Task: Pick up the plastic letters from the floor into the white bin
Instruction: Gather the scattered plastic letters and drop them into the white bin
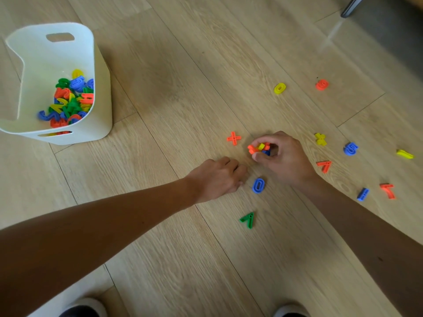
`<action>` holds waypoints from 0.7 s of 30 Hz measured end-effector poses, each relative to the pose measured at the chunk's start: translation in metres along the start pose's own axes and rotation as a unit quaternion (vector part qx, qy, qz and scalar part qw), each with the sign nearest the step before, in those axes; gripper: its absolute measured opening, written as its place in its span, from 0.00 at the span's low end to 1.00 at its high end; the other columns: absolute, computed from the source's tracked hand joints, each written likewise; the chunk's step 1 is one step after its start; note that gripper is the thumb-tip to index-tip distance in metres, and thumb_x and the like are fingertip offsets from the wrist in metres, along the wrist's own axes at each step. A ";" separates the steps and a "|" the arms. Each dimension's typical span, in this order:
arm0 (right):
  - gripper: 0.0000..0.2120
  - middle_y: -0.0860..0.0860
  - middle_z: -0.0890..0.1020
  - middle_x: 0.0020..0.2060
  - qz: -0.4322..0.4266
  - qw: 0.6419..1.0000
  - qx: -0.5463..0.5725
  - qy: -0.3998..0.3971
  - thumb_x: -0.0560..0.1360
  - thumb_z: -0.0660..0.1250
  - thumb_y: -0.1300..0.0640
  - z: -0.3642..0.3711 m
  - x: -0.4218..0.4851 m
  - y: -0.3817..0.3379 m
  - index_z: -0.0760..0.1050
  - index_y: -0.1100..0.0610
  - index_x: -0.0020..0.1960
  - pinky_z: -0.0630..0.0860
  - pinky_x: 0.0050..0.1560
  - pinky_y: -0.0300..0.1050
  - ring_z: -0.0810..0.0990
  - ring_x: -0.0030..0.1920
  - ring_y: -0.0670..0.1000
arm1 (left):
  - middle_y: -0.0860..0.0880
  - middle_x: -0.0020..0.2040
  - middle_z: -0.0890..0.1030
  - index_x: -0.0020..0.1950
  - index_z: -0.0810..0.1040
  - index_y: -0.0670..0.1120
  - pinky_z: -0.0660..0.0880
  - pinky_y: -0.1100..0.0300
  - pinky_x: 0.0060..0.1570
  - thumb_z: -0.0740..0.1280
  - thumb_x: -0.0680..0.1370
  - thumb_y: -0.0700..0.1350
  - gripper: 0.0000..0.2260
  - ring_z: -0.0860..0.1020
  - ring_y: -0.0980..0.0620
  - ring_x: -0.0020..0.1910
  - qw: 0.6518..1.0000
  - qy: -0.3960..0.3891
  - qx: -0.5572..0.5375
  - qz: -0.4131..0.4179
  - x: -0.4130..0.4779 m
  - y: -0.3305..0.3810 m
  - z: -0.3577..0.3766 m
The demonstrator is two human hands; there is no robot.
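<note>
My right hand (285, 156) pinches a small bunch of plastic pieces (259, 149), orange, yellow and blue, just above the floor. My left hand (217, 177) lies on the floor with its fingers curled under; nothing shows in it, and its palm side is hidden. A blue 0 (258, 185) lies right beside its knuckles. An orange plus (234, 138) lies left of the bunch and a green 7 (248, 220) lies nearer to me. The white bin (100, 106) stands at the far left, partly filled with several coloured letters (68, 101).
More pieces are scattered to the right: a yellow 0 (279, 88), an orange piece (322, 84), a yellow plus (320, 139), a blue 5 (350, 148), an orange 7 (324, 166), a blue piece (363, 194). A dark furniture leg (350, 6) stands at the top right. My shoes show at the bottom edge.
</note>
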State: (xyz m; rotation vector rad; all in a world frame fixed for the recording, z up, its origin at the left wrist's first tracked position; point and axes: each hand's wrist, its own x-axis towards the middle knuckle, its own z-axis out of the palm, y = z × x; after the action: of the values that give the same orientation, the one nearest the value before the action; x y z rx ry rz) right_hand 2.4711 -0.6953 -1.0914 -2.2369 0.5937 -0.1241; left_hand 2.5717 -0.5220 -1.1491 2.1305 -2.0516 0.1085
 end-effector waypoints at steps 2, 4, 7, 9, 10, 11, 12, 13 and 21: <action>0.06 0.45 0.78 0.35 0.027 0.999 0.043 -0.006 0.72 0.74 0.61 -0.001 0.000 -0.002 0.83 0.53 0.48 0.77 0.43 0.44 0.79 0.38 0.52 | 0.45 0.38 0.79 0.49 0.77 0.41 0.71 0.59 0.24 0.54 0.78 0.50 0.17 0.79 0.45 0.33 1.000 -0.001 -0.021 -0.009 0.000 -0.005 -0.002; 0.06 0.49 0.80 0.34 0.055 0.993 0.105 -0.015 0.73 0.73 0.62 -0.001 0.002 -0.005 0.83 0.54 0.48 0.78 0.39 0.42 0.78 0.32 0.50 | 0.43 0.40 0.77 0.50 0.73 0.40 0.75 0.53 0.31 0.54 0.80 0.49 0.14 0.77 0.42 0.36 0.992 -0.001 -0.105 -0.063 0.000 -0.010 -0.009; 0.07 0.56 0.79 0.37 0.097 0.975 0.199 -0.017 0.74 0.72 0.66 0.000 0.002 -0.010 0.82 0.57 0.50 0.78 0.36 0.36 0.77 0.31 0.47 | 0.50 0.33 0.72 0.48 0.71 0.41 0.72 0.55 0.31 0.61 0.81 0.46 0.08 0.72 0.49 0.30 0.925 0.022 -0.296 -0.239 -0.001 -0.016 -0.024; 0.09 0.57 0.79 0.40 0.123 0.961 0.248 -0.021 0.73 0.72 0.66 0.004 0.002 -0.016 0.83 0.56 0.51 0.78 0.37 0.37 0.78 0.32 0.44 | 0.50 0.31 0.71 0.45 0.74 0.40 0.69 0.59 0.25 0.62 0.81 0.45 0.09 0.69 0.56 0.25 0.837 0.076 -0.406 -0.360 0.000 -0.019 -0.039; 0.09 0.57 0.79 0.40 0.129 0.957 0.259 -0.022 0.73 0.73 0.66 0.007 0.004 -0.019 0.83 0.55 0.50 0.79 0.37 0.38 0.78 0.34 0.44 | 0.48 0.32 0.72 0.44 0.75 0.40 0.69 0.61 0.24 0.62 0.81 0.45 0.10 0.70 0.56 0.25 0.782 0.091 -0.460 -0.411 0.001 -0.024 -0.048; 0.09 0.56 0.79 0.41 0.130 0.955 0.265 -0.024 0.73 0.73 0.66 0.009 0.006 -0.025 0.83 0.54 0.50 0.79 0.38 0.39 0.78 0.35 0.44 | 0.46 0.34 0.73 0.43 0.75 0.41 0.69 0.62 0.25 0.62 0.81 0.46 0.11 0.70 0.55 0.27 0.729 0.099 -0.508 -0.448 0.002 -0.029 -0.056; 0.09 0.56 0.79 0.41 0.124 0.954 0.270 -0.030 0.73 0.73 0.66 0.012 0.009 -0.032 0.83 0.54 0.49 0.78 0.38 0.39 0.78 0.36 0.45 | 0.45 0.36 0.74 0.42 0.76 0.41 0.69 0.61 0.26 0.61 0.81 0.47 0.12 0.71 0.54 0.28 0.686 0.106 -0.546 -0.468 0.001 -0.036 -0.066; 0.10 0.57 0.79 0.41 0.116 0.953 0.278 -0.038 0.73 0.73 0.66 0.013 0.013 -0.042 0.83 0.54 0.49 0.78 0.37 0.39 0.78 0.37 0.47 | 0.45 0.37 0.74 0.42 0.75 0.42 0.69 0.61 0.28 0.61 0.81 0.47 0.12 0.71 0.53 0.29 0.658 0.119 -0.572 -0.475 0.000 -0.043 -0.077; 0.11 0.54 0.78 0.39 0.039 0.932 0.340 -0.116 0.73 0.72 0.67 0.040 0.079 -0.171 0.81 0.61 0.55 0.77 0.36 0.37 0.77 0.36 0.47 | 0.51 0.31 0.71 0.36 0.71 0.46 0.64 0.65 0.26 0.60 0.80 0.45 0.13 0.68 0.55 0.26 0.615 0.302 -0.538 -0.491 -0.031 -0.121 -0.171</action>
State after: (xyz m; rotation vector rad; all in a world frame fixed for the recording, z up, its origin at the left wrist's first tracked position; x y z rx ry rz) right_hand 2.6165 -0.6061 -1.0012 -1.5233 0.4234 -0.0159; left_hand 2.7036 -0.4573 -0.9960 1.6237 -0.1471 -0.3989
